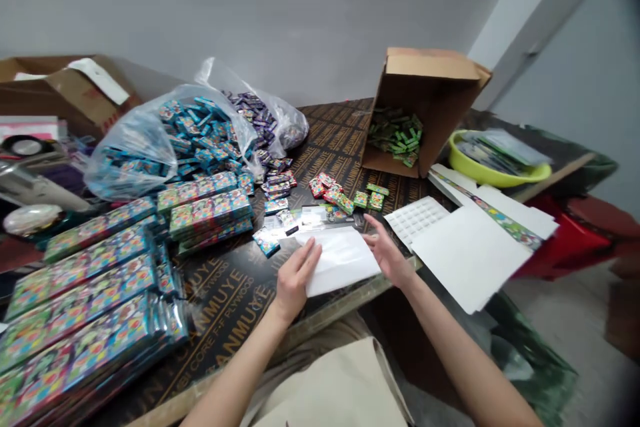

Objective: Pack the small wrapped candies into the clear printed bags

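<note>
A blank white sheet lies tilted at the table's front edge, with shiny clear plastic along its far side. My left hand is closed on its left edge, fingers on top. At the right edge is my right hand, its fingers apart and close to the sheet's corner; whether they touch it is hard to tell. Just beyond lie small red and green boxes, and a blue patterned box rests left of the plastic.
Stacks of colourful wrapped packs fill the left side. Behind them are clear bags of blue boxes and purple boxes. A tipped carton holds green boxes. White cards, a sticker sheet and a yellow basin are rightward.
</note>
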Tool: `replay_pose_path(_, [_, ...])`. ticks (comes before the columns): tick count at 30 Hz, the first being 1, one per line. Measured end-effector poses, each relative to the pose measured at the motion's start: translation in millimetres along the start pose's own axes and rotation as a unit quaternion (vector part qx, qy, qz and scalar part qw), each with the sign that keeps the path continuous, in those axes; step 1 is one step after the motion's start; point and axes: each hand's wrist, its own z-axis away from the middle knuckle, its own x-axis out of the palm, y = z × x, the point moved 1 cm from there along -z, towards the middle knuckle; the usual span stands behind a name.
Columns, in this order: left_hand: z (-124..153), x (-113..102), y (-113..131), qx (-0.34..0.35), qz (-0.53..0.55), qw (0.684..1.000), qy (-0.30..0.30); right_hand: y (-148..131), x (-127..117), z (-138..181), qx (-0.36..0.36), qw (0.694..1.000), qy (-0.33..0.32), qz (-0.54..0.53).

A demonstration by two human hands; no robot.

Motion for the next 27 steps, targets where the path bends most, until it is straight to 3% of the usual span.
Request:
replay_pose_path(3, [0,13,11,0.063,-0.010,0.997,-0.051,2,-1,17,0.045,0.997,-0.021,0.066])
replay_pose_path(4, [-2,17,12,0.056,-0.024,0.996,-0.065,-2,-5,23,0.023,0.995,0.014,0.094])
replay_pose_path(6, [-4,21,8,-0.001,-0.070,0.994,-0.087,-19,-27,40,-0.081,0.963,0.191,0.175])
replay_pose_path(7, [-5,21,2,-0.041,-0.102,0.989,-0.095,-31,-44,53,-0.149,0.908,0.318,0.230])
replay_pose_path(8, [-5,20,-7,-0.082,-0.135,0.982,-0.102,-44,-64,70,-0.214,0.820,0.446,0.288])
replay_pose_path(10, [-1,16,-30,-0.147,-0.202,0.963,-0.100,-64,-108,113,-0.298,0.598,0.633,0.392])
replay_pose_path(11, [3,13,-42,-0.185,-0.232,0.950,-0.093,-67,-130,135,-0.304,0.513,0.678,0.429])
replay_pose_path(12, [7,12,-54,-0.217,-0.253,0.938,-0.091,-65,-151,157,-0.291,0.458,0.705,0.456])
replay_pose_path(13, [12,11,-65,-0.242,-0.266,0.928,-0.094,-57,-170,176,-0.265,0.439,0.714,0.477])
replay_pose_path(15, [23,10,-78,-0.265,-0.280,0.916,-0.110,-24,-200,203,-0.182,0.459,0.713,0.498])
replay_pose_path(16, [27,11,-82,-0.264,-0.282,0.915,-0.119,-1,-211,211,-0.118,0.494,0.705,0.495])
replay_pose_path(18, [31,12,-83,-0.255,-0.284,0.915,-0.129,45,-224,216,0.044,0.596,0.662,0.452])
replay_pose_path(20, [33,13,-82,-0.250,-0.281,0.918,-0.129,76,-224,213,0.103,0.634,0.635,0.430])
replay_pose_path(21, [32,13,-82,-0.248,-0.277,0.919,-0.128,82,-221,210,0.114,0.627,0.644,0.423])
replay_pose_path(23, [32,12,-82,-0.243,-0.265,0.925,-0.123,75,-210,200,0.092,0.570,0.696,0.427])
replay_pose_path(25, [32,13,-84,-0.232,-0.251,0.932,-0.118,50,-194,182,0.010,0.500,0.729,0.468])
replay_pose_path(26, [32,14,-85,-0.226,-0.243,0.936,-0.117,35,-184,168,-0.050,0.478,0.718,0.503])
replay_pose_path(27, [31,16,-86,-0.220,-0.234,0.940,-0.117,22,-171,151,-0.110,0.476,0.684,0.542])
